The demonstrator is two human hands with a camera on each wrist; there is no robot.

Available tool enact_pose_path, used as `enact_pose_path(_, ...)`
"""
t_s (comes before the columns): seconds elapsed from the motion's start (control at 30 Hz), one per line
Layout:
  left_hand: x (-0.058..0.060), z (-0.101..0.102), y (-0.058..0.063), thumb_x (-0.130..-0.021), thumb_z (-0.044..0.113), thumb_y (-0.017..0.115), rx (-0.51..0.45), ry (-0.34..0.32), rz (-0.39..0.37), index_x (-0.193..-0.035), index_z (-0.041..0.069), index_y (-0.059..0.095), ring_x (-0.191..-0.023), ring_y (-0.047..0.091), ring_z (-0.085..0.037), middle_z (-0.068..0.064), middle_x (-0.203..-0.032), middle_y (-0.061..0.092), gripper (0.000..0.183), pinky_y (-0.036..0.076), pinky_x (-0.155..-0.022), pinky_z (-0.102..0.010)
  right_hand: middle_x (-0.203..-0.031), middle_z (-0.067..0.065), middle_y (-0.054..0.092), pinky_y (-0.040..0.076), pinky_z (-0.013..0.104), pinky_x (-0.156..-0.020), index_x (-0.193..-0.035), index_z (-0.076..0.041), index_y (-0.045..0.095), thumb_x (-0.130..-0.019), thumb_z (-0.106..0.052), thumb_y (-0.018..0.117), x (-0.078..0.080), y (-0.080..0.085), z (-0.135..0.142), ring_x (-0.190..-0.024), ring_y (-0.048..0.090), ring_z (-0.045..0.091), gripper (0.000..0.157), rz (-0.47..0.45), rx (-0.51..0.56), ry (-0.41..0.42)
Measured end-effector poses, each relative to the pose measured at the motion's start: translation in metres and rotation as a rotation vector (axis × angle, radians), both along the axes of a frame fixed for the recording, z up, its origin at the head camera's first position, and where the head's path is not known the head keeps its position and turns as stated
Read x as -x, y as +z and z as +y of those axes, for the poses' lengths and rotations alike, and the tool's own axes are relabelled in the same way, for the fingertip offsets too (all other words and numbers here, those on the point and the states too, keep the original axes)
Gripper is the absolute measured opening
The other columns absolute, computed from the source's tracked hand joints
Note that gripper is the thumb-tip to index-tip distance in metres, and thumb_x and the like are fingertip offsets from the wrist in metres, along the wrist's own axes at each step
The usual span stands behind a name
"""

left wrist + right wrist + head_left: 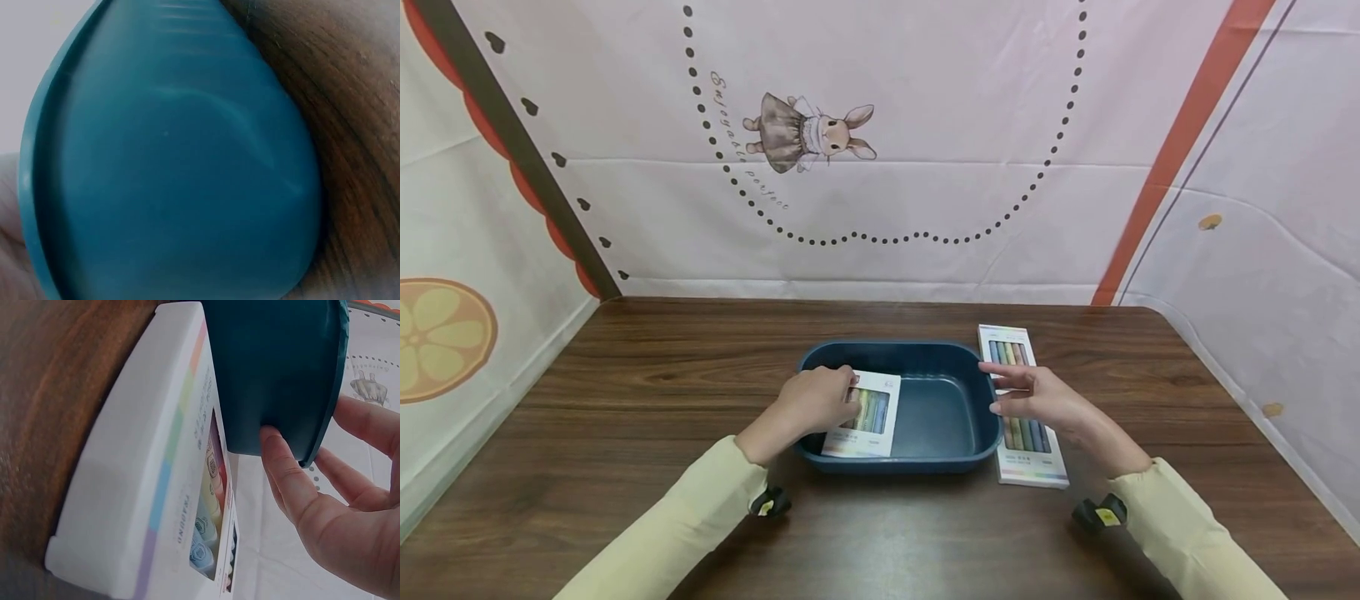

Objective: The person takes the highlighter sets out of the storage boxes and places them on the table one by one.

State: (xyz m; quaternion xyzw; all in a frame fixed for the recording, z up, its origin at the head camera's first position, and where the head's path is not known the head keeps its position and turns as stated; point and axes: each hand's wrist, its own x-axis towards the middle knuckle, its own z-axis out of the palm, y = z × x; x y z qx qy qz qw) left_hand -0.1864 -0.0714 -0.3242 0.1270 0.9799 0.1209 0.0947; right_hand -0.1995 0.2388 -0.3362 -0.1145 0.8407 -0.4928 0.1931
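Observation:
In the head view, a dark blue plastic tub [936,417] sits on the table. A white window box of pastel-coloured sticks [859,446] lies in its left part, and my left hand [820,400] grips that box by its left side, thumb over the front. The left wrist view mostly shows the tub's outer wall [175,162]. My right hand [1037,396] pinches the tub's right rim, the thumb [284,465] on the outer wall and fingers over the rim. Beside the tub, under that hand, lie two similar boxes, a near one [1032,475] and a far one [1003,334].
The brown wooden table [647,417] extends around the tub. A printed cloth [940,100] with a rabbit figure hangs behind it and along the sides. Both forearms wear pale yellow sleeves [677,508], with dark wrist devices below.

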Motion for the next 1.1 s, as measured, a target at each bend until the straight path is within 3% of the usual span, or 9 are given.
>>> enact_pose_path(0.57, -0.0079, 0.0007, 0.0005, -0.082, 0.028, 0.063, -0.028, -0.017, -0.046, -0.129, 0.005, 0.048, -0.054, 0.048, -0.016, -0.002, -0.068, 0.053, 0.054, 0.03, -0.044, -0.025, -0.135, 0.026, 0.04, 0.042, 0.052, -0.09, -0.138, -0.009, 0.038, -0.082, -0.019, 0.067, 0.0025, 0.0002, 0.0005, -0.118, 0.044, 0.041, 0.064, -0.001, 0.003, 0.002)
enact_pose_path(0.8, -0.008, -0.0007, 0.0011, -0.086, 0.022, 0.056, -0.054, -0.043, -0.052, -0.13, 0.006, 0.049, -0.055, 0.047, -0.016, -0.002, -0.071, 0.055, 0.047, 0.029, -0.045, -0.026, -0.135, 0.025, 0.04, 0.041, 0.055, -0.09, -0.138, -0.01, 0.038, -0.082, -0.019, 0.066, 0.0026, 0.0002, 0.0011, -0.119, 0.042, 0.042, 0.064, 0.006, -0.006, 0.004)
enact_pose_path(1.1, -0.0103, 0.0015, -0.0028, -0.086, 0.026, 0.059, -0.135, -0.079, -0.131, -0.126, 0.013, 0.052, -0.06, 0.05, -0.014, 0.001, -0.076, 0.057, 0.042, 0.037, -0.051, -0.027, -0.134, 0.026, 0.04, 0.043, 0.051, -0.09, -0.138, -0.008, 0.038, -0.082, -0.019, 0.067, 0.0011, -0.0007, 0.0012, -0.117, 0.045, 0.041, 0.064, -0.002, 0.005, 0.009)
